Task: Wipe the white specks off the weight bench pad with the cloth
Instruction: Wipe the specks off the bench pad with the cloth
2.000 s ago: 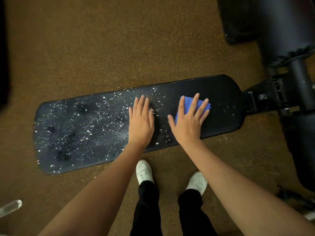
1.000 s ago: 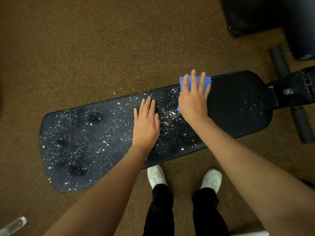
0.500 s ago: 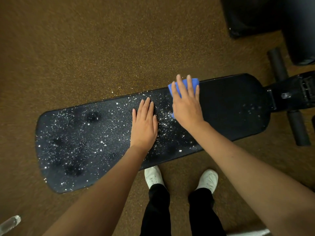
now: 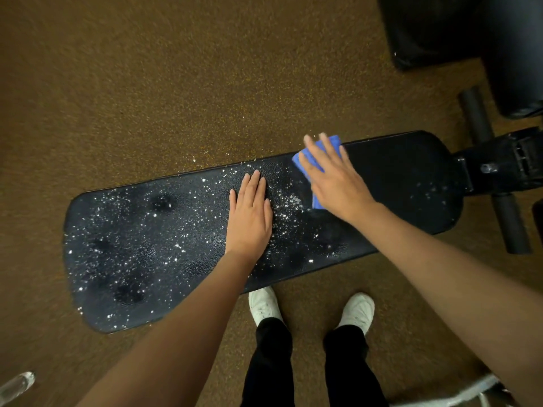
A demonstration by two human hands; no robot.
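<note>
A long black weight bench pad (image 4: 396, 177) lies across the view, tilted up to the right. White specks (image 4: 141, 230) cover its left and middle parts; a small heap of specks (image 4: 289, 201) sits between my hands. The right part is mostly dark, with a few faint specks (image 4: 429, 190). My right hand (image 4: 332, 177) presses flat, fingers straight, on a folded blue cloth (image 4: 305, 161) near the pad's far edge. My left hand (image 4: 249, 215) rests flat on the pad's middle, fingers together.
The bench's black frame and foam rollers (image 4: 499, 177) lie at the right, with another dark padded piece (image 4: 455, 33) at the top right. Brown speckled floor (image 4: 176, 83) surrounds the bench, with a few specks by the far edge. My white shoes (image 4: 264, 304) stand under the near edge.
My right hand has slid the cloth leftward along the pad's far side and a little back right, pushing specks into a heap. My left hand has stayed flat in place.
</note>
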